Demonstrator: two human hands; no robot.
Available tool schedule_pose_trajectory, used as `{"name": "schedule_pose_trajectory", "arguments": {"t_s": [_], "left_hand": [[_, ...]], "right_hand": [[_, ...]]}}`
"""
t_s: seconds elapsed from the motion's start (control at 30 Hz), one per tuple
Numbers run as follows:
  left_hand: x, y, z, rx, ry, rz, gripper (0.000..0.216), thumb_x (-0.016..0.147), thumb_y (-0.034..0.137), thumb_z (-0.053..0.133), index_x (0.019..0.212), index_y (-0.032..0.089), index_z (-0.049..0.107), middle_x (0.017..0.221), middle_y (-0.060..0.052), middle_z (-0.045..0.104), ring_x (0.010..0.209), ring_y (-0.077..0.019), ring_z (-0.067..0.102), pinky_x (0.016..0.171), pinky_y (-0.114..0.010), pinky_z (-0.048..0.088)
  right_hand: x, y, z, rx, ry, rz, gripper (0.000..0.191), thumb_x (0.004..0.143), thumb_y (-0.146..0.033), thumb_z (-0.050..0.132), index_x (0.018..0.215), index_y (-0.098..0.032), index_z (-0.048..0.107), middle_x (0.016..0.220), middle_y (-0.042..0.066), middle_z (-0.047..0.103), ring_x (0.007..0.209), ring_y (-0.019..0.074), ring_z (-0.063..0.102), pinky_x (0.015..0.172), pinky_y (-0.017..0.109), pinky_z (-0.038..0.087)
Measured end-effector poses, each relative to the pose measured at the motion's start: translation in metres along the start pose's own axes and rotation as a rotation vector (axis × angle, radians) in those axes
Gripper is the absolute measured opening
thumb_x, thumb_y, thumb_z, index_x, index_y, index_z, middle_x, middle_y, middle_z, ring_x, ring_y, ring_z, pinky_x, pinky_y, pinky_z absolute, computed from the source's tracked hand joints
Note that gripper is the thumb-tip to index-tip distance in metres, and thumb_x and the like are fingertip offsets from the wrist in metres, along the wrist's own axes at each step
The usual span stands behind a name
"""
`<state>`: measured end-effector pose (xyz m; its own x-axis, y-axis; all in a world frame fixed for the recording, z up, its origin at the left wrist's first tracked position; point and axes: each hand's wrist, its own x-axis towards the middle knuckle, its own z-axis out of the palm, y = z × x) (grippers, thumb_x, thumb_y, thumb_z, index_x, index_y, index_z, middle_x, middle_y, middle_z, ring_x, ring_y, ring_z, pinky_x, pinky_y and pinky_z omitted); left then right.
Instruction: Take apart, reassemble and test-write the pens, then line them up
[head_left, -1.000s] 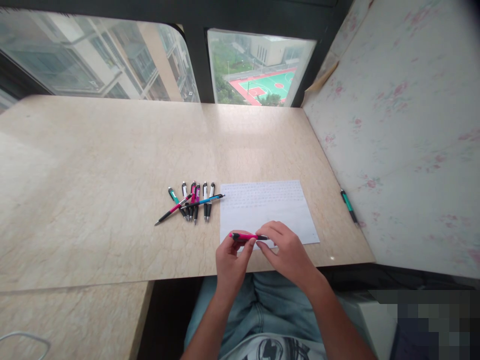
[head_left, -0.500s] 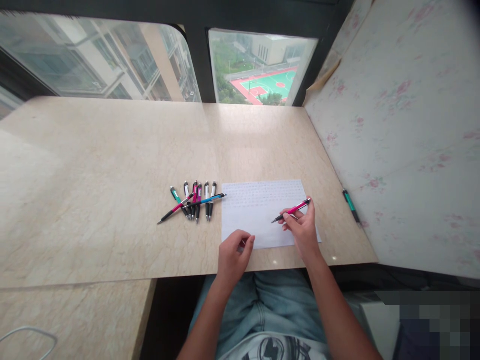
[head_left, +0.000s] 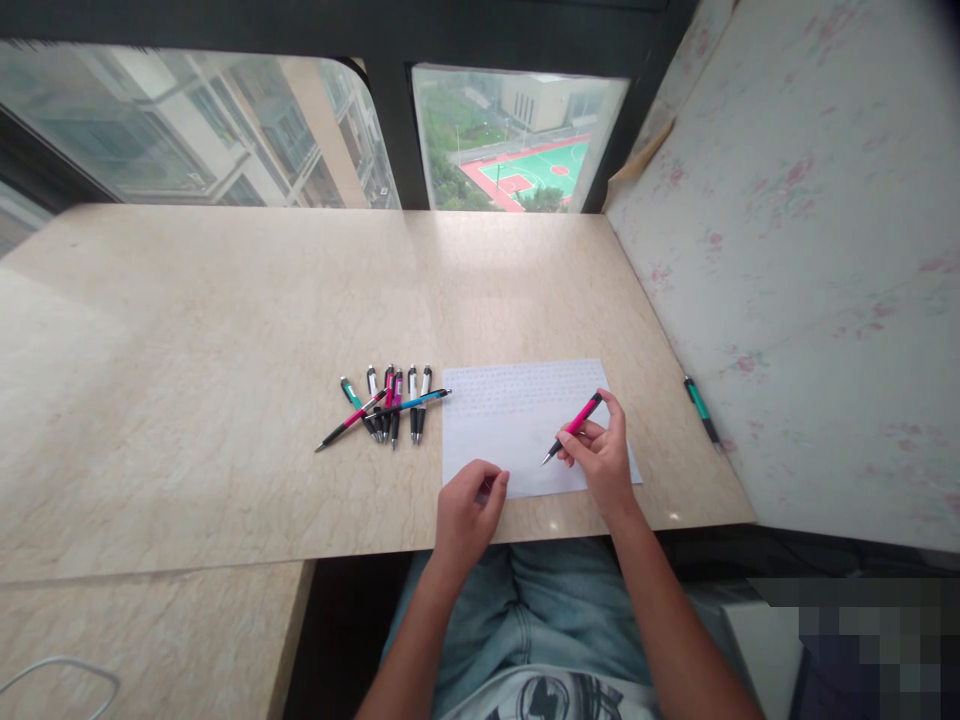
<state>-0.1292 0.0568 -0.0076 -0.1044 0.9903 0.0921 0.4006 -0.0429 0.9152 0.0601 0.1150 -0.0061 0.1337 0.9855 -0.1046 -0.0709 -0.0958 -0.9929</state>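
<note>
On the near side of the table (head_left: 225,330), head cam: R hand (head_left: 600,455) has its fingers pinched shut round a pink pen (head_left: 574,427). The pen's tip points down and left, over a sheet of paper (head_left: 510,415). Can't tell if the tip touches the sheet. L hand (head_left: 469,500) sits at the paper's near edge w/ fingers curled in. Nothing shows inside them.

Just left of the paper is a pile of pens (head_left: 386,405), some crossed over each other. A blue pen (head_left: 416,402) on top reaches the paper's edge. One green pen (head_left: 700,410) lies alone by the wall, well apart.

What could go bad, I think:
- The paper is thin & the table looks smooth. If L hand lets go, the sheet may slide or turn when the pen pushes on it.
- The sheet is near the table's edge, so a hard shove could drop it on the lap.
- R hand's grip looks light, so the pen may wobble or slip.
- An arm swung left could bump the pile, & round pens roll.
</note>
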Motion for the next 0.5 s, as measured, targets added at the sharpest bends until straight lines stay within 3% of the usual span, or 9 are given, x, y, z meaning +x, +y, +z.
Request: {"name": "schedule_pose_trajectory", "arguments": {"t_s": [0.5], "left_hand": [[-0.0001, 0.0008, -0.0001, 0.033, -0.022, 0.008, 0.018, 0.089, 0.031, 0.059, 0.075, 0.022, 0.066, 0.071, -0.003, 0.066, 0.066, -0.0176, 0.060, 0.064, -0.028, 0.044]], "right_hand": [[0.0020, 0.0047, 0.0032, 0.001, 0.023, -0.038, 0.090, 0.079, -0.031, 0.071, 0.150, -0.027, 0.017, 0.084, -0.001, 0.069, 0.057, 0.0136, 0.061, 0.051, 0.025, 0.049]]}}
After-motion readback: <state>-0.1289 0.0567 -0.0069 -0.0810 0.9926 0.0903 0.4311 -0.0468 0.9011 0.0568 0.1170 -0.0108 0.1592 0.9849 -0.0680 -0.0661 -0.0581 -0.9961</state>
